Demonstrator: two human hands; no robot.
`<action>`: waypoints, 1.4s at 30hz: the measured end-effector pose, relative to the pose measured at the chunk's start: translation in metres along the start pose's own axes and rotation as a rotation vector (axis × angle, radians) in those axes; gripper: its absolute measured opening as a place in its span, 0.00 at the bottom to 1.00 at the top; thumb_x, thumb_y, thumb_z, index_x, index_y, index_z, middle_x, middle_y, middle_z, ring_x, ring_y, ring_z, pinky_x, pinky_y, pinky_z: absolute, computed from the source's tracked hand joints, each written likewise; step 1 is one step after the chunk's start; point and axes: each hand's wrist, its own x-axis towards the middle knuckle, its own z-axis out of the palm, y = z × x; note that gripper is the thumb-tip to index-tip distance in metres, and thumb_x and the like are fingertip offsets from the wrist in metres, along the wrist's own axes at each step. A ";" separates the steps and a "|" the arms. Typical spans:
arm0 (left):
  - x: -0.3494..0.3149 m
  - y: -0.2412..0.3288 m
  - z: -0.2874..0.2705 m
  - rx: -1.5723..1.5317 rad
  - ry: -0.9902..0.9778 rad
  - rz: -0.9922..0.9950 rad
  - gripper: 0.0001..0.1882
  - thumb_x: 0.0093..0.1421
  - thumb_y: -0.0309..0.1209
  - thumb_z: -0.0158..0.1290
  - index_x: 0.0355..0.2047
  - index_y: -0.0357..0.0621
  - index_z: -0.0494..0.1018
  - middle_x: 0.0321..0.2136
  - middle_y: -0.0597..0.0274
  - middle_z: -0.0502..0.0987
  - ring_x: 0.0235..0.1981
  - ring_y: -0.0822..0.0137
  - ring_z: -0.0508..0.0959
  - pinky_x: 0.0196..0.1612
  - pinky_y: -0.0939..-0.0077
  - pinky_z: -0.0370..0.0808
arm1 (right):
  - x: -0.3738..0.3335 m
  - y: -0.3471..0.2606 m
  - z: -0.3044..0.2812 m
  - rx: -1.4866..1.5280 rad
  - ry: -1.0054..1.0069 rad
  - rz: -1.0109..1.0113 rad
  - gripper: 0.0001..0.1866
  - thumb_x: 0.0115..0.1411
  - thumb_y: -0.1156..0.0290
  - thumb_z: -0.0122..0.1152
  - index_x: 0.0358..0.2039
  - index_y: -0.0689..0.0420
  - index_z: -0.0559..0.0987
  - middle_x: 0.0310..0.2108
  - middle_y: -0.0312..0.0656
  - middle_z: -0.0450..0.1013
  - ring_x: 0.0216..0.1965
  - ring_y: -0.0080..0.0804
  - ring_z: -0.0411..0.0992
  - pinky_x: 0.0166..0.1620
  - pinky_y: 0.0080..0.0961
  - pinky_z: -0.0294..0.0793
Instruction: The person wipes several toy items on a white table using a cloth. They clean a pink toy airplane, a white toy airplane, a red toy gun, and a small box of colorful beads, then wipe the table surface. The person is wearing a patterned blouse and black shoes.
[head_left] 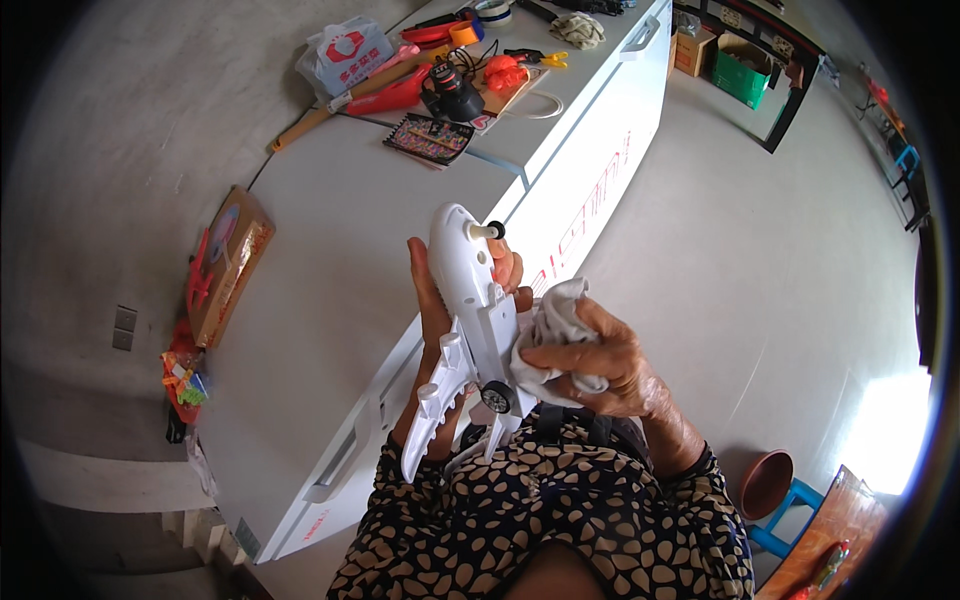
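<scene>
A white toy airplane is held up in front of my chest, its underside with small black wheels facing me. My left hand is wrapped round its body from behind, thumb on the left and fingertips showing on the right near the nose wheel. One wing slants down to the left. My right hand grips a crumpled whitish cloth and presses it against the plane's right side. The wing on that side is mostly hidden by the cloth and hand.
A long white chest freezer stands before me. On its top lie a patterned notebook, a black device, a plastic bag and a cardboard box. A brown pot and blue stool stand at lower right.
</scene>
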 end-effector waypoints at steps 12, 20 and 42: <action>-0.013 -0.004 0.013 -0.016 0.162 -0.088 0.40 0.53 0.74 0.37 0.27 0.44 0.61 0.23 0.68 0.61 0.23 0.75 0.59 0.22 0.78 0.58 | 0.011 -0.011 0.009 -0.058 0.168 -0.020 0.24 0.41 0.79 0.70 0.42 0.48 0.83 0.39 0.44 0.69 0.42 0.39 0.72 0.43 0.33 0.75; -0.021 -0.012 0.018 0.071 0.175 -0.017 0.48 0.60 0.68 0.33 0.60 0.34 0.58 0.38 0.56 0.73 0.39 0.65 0.76 0.46 0.70 0.76 | 0.023 -0.005 0.012 -0.354 0.264 -0.101 0.24 0.39 0.84 0.62 0.39 0.51 0.83 0.37 0.41 0.68 0.40 0.39 0.70 0.44 0.34 0.73; -0.026 -0.018 0.016 0.141 0.245 -0.003 0.33 0.63 0.63 0.36 0.49 0.46 0.64 0.35 0.66 0.71 0.38 0.73 0.74 0.43 0.74 0.75 | 0.021 0.017 0.024 -0.181 0.434 0.150 0.17 0.47 0.82 0.60 0.40 0.56 0.80 0.36 0.45 0.67 0.37 0.42 0.70 0.39 0.36 0.74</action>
